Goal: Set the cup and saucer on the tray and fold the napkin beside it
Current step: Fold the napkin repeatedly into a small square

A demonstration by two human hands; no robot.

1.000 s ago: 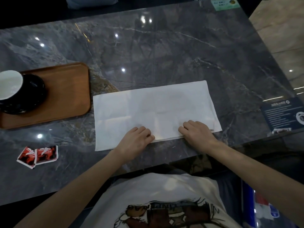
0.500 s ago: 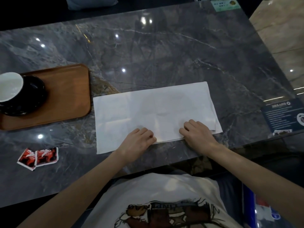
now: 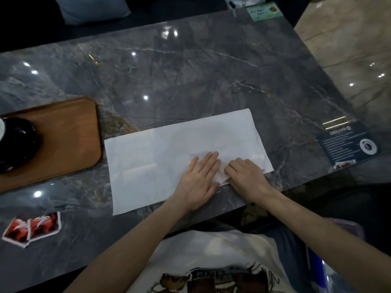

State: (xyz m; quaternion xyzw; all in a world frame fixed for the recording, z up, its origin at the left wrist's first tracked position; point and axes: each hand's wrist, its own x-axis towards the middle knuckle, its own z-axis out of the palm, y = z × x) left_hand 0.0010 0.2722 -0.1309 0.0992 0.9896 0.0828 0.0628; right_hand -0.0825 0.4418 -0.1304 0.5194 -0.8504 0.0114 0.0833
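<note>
- Head view, progress: cup (image 3: 1, 126) and saucer (image 3: 18, 144) already sat on the tray (image 3: 69, 134); napkin (image 3: 169, 153), just right of the tray, was folded to a long strip, with more folding likely left.
- Head view, grip: my left hand (image 3: 198, 176) pressed flat on the napkin with fingers straight, and my right hand (image 3: 245, 176) pinched its near edge.
- Head view, containers: the tray held only cup and saucer.

We see a grey marble bench (image 3: 190, 77) carrying a wooden tray (image 3: 69, 136), a white napkin (image 3: 158, 157), two red packets (image 3: 31, 228), a dark card (image 3: 347, 144) and a green card (image 3: 264, 11).
</note>
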